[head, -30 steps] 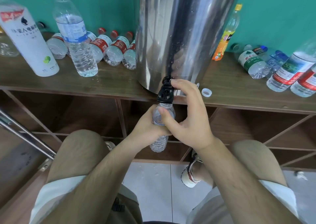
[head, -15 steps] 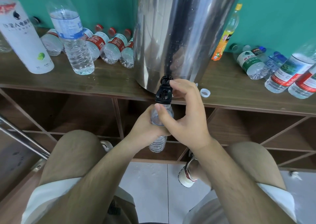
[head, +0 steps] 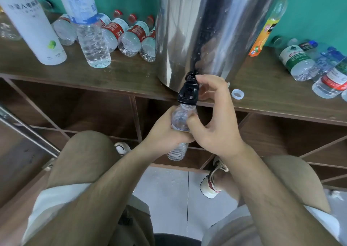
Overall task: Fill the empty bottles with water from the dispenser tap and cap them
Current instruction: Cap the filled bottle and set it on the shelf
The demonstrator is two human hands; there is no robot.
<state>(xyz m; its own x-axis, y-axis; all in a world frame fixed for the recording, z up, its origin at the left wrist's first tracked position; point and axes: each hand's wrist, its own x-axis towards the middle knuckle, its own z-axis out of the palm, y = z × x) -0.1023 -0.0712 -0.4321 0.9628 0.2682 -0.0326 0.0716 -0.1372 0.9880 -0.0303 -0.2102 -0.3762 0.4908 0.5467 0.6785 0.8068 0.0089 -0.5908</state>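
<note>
1. The shelf (head: pixel 120 76) is dark brown wood with a flat grained top and open cubbies under it. It carries the dispenser and runs out to both sides of it.
2. The dispenser (head: pixel 206 29) is a broad upright cylinder of polished steel, mirror-smooth and flecked with droplets.
3. Left of the dispenser stand a tall, opaque white bottle (head: pixel 32 26) and a ribbed clear bottle (head: pixel 90 35) with a blue label. Closer to the dispenser's left side, red-labelled bottles (head: pixel 131 37) lie on their sides.
4. Right of the dispenser a slim orange-labelled bottle (head: pixel 266 26) stands upright, and beyond it a green-labelled bottle (head: pixel 296 59) lies among other clear ones.
5. The left hand (head: pixel 165 131) reaches up below the dispenser's front, fingers wrapped round the bottle's middle.
6. The right hand (head: pixel 216 125) is arched – fingers curled over and behind the tap, thumb laid against the bottle's shoulder.
7. The small bottle (head: pixel 181 120) is thin clear plastic with a ridged lower body, held upright with its open mouth just under the tap.
8. The tap (head: pixel 188 90) is glossy black plastic, jutting from the dispenser's base.
9. A white ring-shaped cap (head: pixel 237 94) lies on the shelf – just right of the dispenser's base.
</note>
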